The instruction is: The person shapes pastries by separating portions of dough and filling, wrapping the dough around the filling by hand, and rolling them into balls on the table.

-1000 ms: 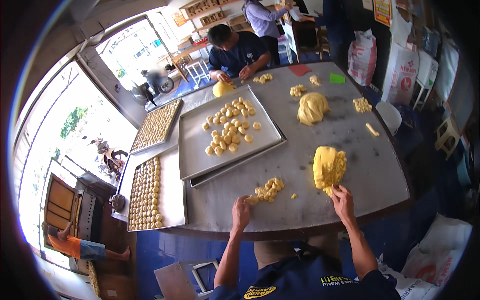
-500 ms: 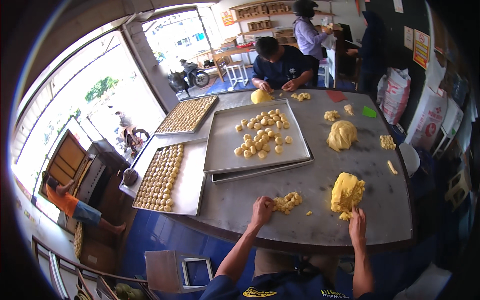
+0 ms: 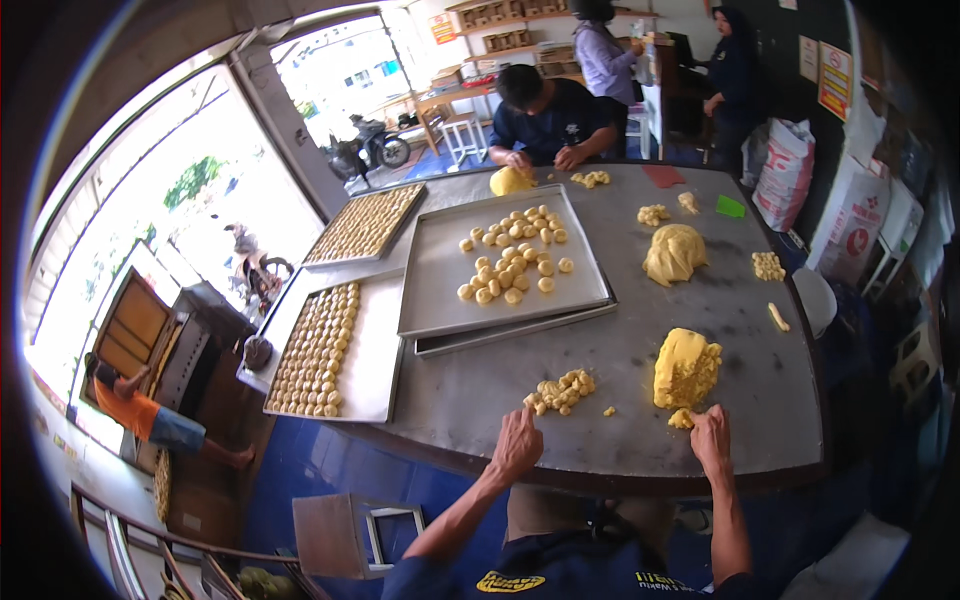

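My left hand (image 3: 518, 442) is closed, knuckles up, at the table's near edge, just short of a loose pile of small dough pieces (image 3: 560, 392). Whatever its fingers may hold is hidden. My right hand (image 3: 711, 440) is curled, its fingertips pinching at a small lump of yellow dough (image 3: 681, 418). That lump lies at the near foot of a big block of yellow dough (image 3: 686, 368), smooth on the left and crumbly on the right. One crumb (image 3: 609, 411) sits between the pile and the block.
Metal trays of dough balls (image 3: 505, 262) (image 3: 318, 350) (image 3: 368, 222) cover the table's left half. A paler dough mound (image 3: 676, 254), small clusters (image 3: 768, 266) and a green scraper (image 3: 730, 206) lie at right. Across the table a co-worker (image 3: 552, 125) handles dough. A stool (image 3: 340, 537) stands at lower left.
My left hand has drawn back toward me, away from the dough pile, and closed. My right hand stays by the block, where the small lump now sits more apart. The view has shifted slightly.
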### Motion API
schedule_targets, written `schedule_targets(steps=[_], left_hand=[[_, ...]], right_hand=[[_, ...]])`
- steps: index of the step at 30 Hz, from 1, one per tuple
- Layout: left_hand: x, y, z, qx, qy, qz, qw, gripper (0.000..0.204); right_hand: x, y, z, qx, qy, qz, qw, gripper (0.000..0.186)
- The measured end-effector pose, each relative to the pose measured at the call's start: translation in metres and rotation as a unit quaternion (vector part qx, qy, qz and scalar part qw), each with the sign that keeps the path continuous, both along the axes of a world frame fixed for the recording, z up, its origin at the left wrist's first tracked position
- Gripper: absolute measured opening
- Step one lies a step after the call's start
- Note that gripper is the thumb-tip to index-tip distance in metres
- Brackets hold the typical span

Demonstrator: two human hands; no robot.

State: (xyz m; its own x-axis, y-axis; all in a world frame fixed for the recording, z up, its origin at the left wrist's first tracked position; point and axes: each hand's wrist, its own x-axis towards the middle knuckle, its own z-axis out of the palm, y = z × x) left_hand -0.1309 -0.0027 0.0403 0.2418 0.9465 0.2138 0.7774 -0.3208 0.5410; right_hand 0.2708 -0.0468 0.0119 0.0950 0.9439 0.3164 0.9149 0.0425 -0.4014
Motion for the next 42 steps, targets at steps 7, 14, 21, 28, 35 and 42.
schedule_targets(steps=[7,14,21,28,35,42], left_hand=[[0.036,-0.032,-0.037,0.060,-0.009,-0.085,0.995,0.031],[0.082,0.035,-0.019,0.279,0.169,-0.033,0.945,0.045],[0.093,0.076,-0.050,0.168,0.098,-0.151,0.969,0.052],[0.083,0.067,-0.048,0.220,0.182,-0.119,0.951,0.052],[0.078,0.019,-0.047,0.185,0.087,-0.012,0.979,0.046],[0.062,-0.037,-0.047,0.035,0.075,-0.001,0.997,0.035]], right_hand=[[-0.019,-0.012,-0.023,0.060,0.006,-0.117,0.991,0.047],[-0.016,-0.015,0.000,0.079,0.089,-0.080,0.990,0.027],[0.013,-0.005,-0.005,-0.031,-0.009,-0.063,0.997,0.031],[-0.016,-0.050,-0.010,0.052,-0.095,-0.110,0.988,0.047],[-0.004,-0.032,-0.006,0.076,0.058,-0.076,0.993,0.032],[-0.002,-0.002,-0.004,0.065,0.000,-0.042,0.997,0.022]])
